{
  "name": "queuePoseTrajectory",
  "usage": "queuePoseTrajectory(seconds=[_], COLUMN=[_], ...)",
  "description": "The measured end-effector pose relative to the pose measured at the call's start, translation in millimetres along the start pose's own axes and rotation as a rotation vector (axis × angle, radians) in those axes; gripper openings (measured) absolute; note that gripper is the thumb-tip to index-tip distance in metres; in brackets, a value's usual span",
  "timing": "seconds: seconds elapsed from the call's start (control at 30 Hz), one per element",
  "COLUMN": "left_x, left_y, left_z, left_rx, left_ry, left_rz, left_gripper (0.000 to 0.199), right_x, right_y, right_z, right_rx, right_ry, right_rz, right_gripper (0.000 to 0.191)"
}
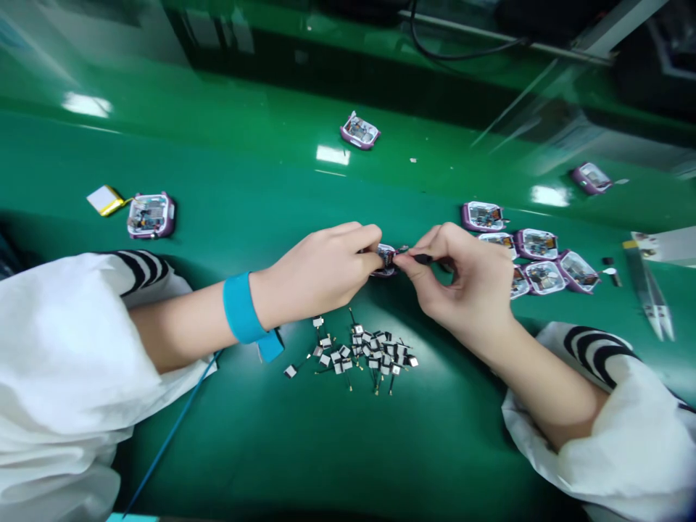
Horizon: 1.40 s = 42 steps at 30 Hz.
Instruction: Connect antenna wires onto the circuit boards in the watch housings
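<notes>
**Closely Pinched Purple Casing**

Leftmost, a yellow foil battery (106, 201) lies on the glossy green bench (228, 464). The left hand (318, 272), blue strap (242, 308) at its wrist, clamps a small purple plastic casing (386, 259); the right hand (457, 279) pinches a slim black part (423, 258) against it, near a heap of wired white squares (359, 355).

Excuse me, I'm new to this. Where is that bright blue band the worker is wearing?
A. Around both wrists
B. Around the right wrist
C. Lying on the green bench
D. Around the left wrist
D. The blue band wraps the wrist behind the left hand, which holds a purple-cased device; the wrist behind the right hand, pinching a small black part, is bare.
</notes>
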<state>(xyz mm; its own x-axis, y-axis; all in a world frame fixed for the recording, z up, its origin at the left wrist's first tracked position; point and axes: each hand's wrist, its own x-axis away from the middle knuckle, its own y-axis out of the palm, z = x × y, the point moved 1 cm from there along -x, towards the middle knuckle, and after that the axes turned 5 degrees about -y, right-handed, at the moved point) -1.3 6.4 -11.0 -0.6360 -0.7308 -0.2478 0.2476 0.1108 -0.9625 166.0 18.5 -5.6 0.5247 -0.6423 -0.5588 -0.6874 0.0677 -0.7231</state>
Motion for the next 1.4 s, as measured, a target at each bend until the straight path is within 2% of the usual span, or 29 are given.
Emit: queuePoseTrajectory(seconds=[0.4,0.47,0.57,0.63,0.9,1.13,1.27,1.33,1.4], left_x=[-0.3,-0.5,-0.7,-0.9,-1.2,-1.9,-1.0,0.3,1.5], left_y=[1.8,1.6,1.4,1.0,-0.7,1.0,0.3,-1.4,-4.7], left_z=[-1.0,-0.9,-0.7,-0.6,-1.4,-3.5,-2.0,0.7,3.7], left_rx=[0.031,0.053,0.084,0.097,0.147,0.16,0.166,0.181,0.221], left_ry=[-0.004,-0.015,-0.027,-0.026,-0.024,-0.037,-0.053,-0.099,-0.162], left_rz=[0.037,0.022,0.008,0.009,0.005,0.045,0.059,0.043,0.003], left_gripper=[0.029,0.028,0.029,0.029,0.028,0.028,0.024,0.026,0.038], right_x=[-1.9,1.6,5.7,6.5,7.5,8.7,6.2,4.2,2.5], right_y=[3.5,6.1,8.8,8.8,5.5,9.0,0.6,-8.7,-18.1], right_z=[2.4,5.8,11.6,14.0,16.4,14.8,15.1,16.2,16.2], right_rx=[-0.065,-0.154,-0.394,-0.463,-0.475,-0.478,-0.422,-0.347,-0.21], right_ry=[0.054,0.117,0.228,0.277,0.307,0.302,0.278,0.266,0.242], right_rz=[-0.022,0.044,0.224,0.312,0.355,0.327,0.291,0.171,-0.037], right_gripper=[0.027,0.025,0.023,0.022,0.023,0.028,0.022,0.015,0.006])
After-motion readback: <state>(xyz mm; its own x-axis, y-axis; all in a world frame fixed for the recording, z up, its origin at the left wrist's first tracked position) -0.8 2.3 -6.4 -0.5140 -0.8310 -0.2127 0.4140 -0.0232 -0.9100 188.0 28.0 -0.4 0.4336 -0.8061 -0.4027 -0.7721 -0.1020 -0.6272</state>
